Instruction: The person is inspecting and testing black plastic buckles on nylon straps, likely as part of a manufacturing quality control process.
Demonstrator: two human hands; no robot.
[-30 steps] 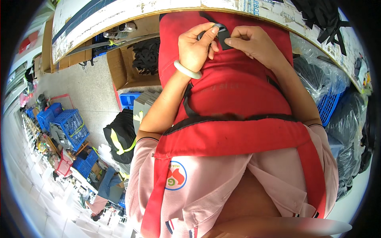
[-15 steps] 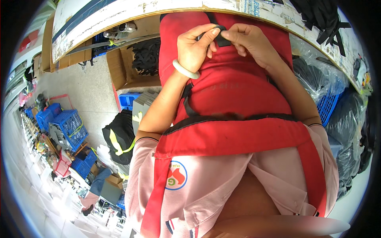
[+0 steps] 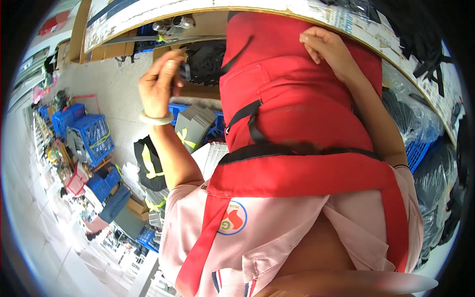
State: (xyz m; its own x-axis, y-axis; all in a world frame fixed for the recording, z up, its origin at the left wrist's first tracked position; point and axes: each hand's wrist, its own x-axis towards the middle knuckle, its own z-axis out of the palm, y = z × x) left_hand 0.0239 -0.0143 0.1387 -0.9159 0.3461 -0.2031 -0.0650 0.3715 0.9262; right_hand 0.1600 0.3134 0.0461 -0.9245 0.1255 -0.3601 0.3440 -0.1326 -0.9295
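Observation:
My left hand (image 3: 161, 81), a pale bangle (image 3: 156, 119) at its wrist, is out to the left, beside an open cardboard box of black straps (image 3: 205, 62). Its fingers are closed on a small black strap piece (image 3: 185, 72), blurred by motion. Close to the bench edge, my right hand (image 3: 326, 47) hovers over the red apron (image 3: 297, 104) on my lap. Its fingers are loosely bent and slightly apart, with nothing visible in them. A thin black strip (image 3: 241, 53) crosses the apron between the hands.
The worn white bench (image 3: 277, 14) spans the far side, with a heap of black straps (image 3: 420, 44) at its right. Plastic-wrapped bags (image 3: 410, 114) and a blue crate (image 3: 418, 151) stand at right. Grey stacked pieces (image 3: 195, 123) and blue baskets (image 3: 94, 136) are at left.
My hands have parted: the left swung leftward and nearer with the black strap piece, toward the box. The right let go of it and moved slightly right. The view shifted.

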